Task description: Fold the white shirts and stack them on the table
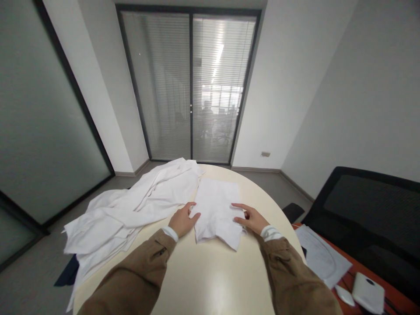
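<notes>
A folded white cloth garment (218, 197) lies on the pale round table (210, 280), its near edge uneven and slightly raised. My left hand (183, 221) is at its left edge, thumb and index finger on top and the other fingers tucked at the side, closed on the cloth. At the opposite edge my right hand (254, 218) grips in the same manner, index finger stretched over the fabric. Fingertips under the cloth are hidden. Left of the garment, a loose heap of white garments (141, 205) spreads across the table and hangs over its edge.
On the right, a black mesh chair (364, 218) stands by a reddish-brown surface holding papers (323, 256), a white mouse (344, 295) and a white boxy device (368, 292). Glass doors with blinds (190, 87) lie beyond the table. Something dark blue (68, 271) shows beneath the heap.
</notes>
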